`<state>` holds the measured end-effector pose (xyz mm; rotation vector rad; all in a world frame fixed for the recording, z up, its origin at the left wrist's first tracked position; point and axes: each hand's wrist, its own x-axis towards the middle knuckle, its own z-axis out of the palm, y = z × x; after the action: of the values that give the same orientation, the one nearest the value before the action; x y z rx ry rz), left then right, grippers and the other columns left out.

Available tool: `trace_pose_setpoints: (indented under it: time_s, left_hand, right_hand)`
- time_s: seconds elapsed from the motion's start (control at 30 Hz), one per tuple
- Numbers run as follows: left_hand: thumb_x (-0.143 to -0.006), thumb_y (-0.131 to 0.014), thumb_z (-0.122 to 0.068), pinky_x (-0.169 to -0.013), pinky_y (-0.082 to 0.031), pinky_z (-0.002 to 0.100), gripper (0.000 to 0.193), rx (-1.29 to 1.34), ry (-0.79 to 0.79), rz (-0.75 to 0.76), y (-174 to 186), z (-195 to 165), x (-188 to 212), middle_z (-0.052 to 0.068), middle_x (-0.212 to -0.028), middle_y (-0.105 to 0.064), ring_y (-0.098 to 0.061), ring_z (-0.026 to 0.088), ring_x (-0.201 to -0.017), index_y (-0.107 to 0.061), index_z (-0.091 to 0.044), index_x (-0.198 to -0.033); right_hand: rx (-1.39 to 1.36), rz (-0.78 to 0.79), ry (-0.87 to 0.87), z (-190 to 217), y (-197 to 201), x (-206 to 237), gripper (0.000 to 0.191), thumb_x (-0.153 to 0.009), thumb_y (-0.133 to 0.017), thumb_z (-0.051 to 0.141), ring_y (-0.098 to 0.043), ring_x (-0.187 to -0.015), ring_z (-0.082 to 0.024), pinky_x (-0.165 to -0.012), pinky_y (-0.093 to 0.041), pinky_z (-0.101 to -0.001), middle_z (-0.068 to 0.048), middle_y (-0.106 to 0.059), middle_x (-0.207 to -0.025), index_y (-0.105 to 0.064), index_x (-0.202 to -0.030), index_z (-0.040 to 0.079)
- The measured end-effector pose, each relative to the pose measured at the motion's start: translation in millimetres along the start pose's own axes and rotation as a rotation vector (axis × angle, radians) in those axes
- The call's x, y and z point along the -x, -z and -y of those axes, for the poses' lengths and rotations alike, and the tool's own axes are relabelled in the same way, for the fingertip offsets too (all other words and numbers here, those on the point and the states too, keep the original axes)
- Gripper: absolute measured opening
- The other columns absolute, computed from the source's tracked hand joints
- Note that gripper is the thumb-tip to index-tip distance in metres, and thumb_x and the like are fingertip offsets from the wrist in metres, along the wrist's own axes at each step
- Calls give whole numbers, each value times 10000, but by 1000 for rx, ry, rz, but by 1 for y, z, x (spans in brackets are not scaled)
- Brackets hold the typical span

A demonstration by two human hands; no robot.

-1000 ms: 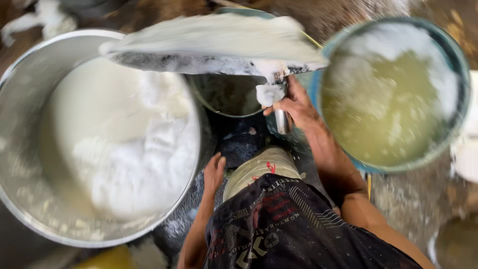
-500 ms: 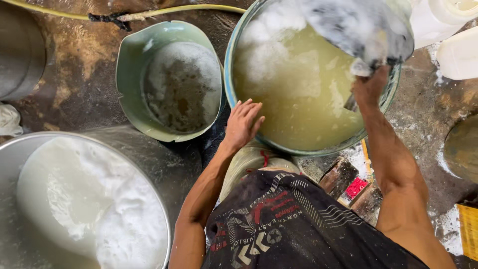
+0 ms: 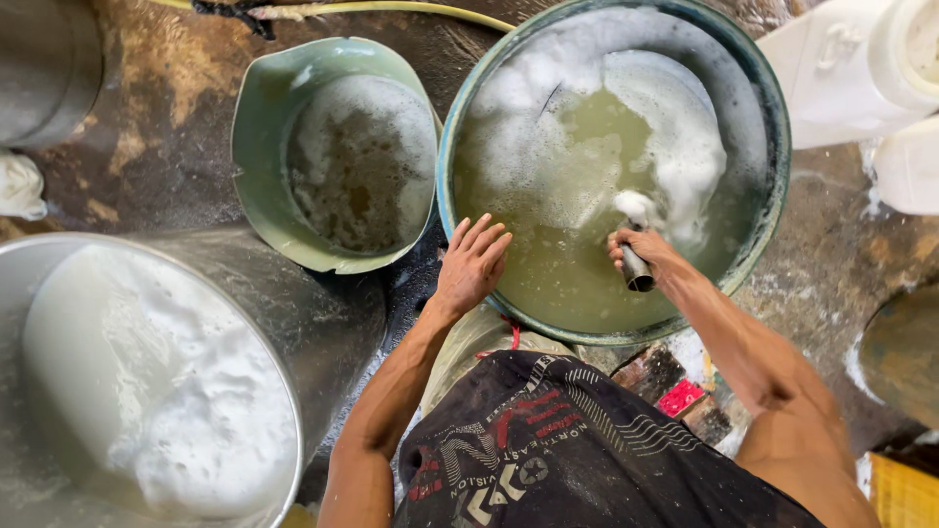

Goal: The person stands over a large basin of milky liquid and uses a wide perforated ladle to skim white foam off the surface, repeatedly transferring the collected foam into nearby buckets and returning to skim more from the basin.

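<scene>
My right hand (image 3: 641, 252) grips the metal handle (image 3: 638, 270) of a pan that lies sunk in the yellowish soapy water of a round teal basin (image 3: 773, 210). White foam (image 3: 675, 147) covers the far half of the water. My left hand (image 3: 471, 262) rests with fingers apart on the near left rim of that basin, holding nothing. The pan's body is mostly hidden under foam and water.
A green bucket (image 3: 259, 186) with dirty foamy water stands left of the basin. A large steel pot (image 3: 293, 323) full of white foam is at lower left. White plastic jugs (image 3: 851, 68) stand at upper right, a yellow hose (image 3: 391, 10) runs along the top, and bricks (image 3: 675, 386) lie under me.
My right hand has lowered the foamy pan from above the basin down into its water. My left hand has come down onto the basin's rim.
</scene>
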<state>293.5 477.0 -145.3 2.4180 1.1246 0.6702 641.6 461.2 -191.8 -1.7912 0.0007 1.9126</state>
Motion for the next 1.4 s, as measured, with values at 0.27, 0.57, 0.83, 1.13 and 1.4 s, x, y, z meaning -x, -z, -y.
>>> trace_pose_setpoints:
  time_s: [0.27, 0.57, 0.83, 1.13, 1.4]
  left_hand:
    - [-907, -746, -119, -1187, -389, 529, 430, -24, 365, -385, 46, 28, 74, 190, -1461, -574, -489, 417, -1418, -653, -42, -1320]
    - [-968, -711, -167, -1177, -377, 537, 444, -277, 957, -647, 91, 68, 284, 188, -1508, -541, -449, 434, -1437, -619, -39, -1383]
    - [-964, -694, -266, -1173, -317, 598, 462, -358, 1369, -740, 102, 73, 440, 187, -1491, -536, -436, 442, -1422, -619, -58, -1370]
    - [-1001, -635, -362, -1158, -343, 562, 448, -378, 1560, -710, 96, 60, 509, 190, -1439, -586, -483, 395, -1397, -636, -70, -1342]
    - [-955, -642, -330, -1027, -492, 478, 416, -296, 1595, -816, 105, 58, 506, 163, -1348, -648, -574, 366, -1301, -673, -68, -1276]
  right_hand:
    - [488, 298, -38, 53, -8, 31, 221, -1019, -463, 159, -516, -510, -140, -470, -472, -280, -34, -514, -646, -508, -835, 45]
    - [881, 214, -16, 99, -121, 93, 224, -1014, -491, 164, -511, -539, -120, -465, -437, -270, -45, -566, -718, -576, -943, -31]
    - [1019, 391, -274, 39, -295, 58, 189, -980, -532, 154, -507, -559, -87, -461, -431, -247, -20, -570, -756, -582, -1030, -21]
    - [1307, 582, -394, -108, -504, 33, 160, -975, -556, 141, -509, -534, -97, -450, -459, -253, -21, -547, -721, -580, -991, -16]
    - [1481, 687, -433, -250, -639, 7, 162, -970, -535, 107, -551, -516, -166, -475, -518, -318, -63, -560, -657, -557, -828, 32]
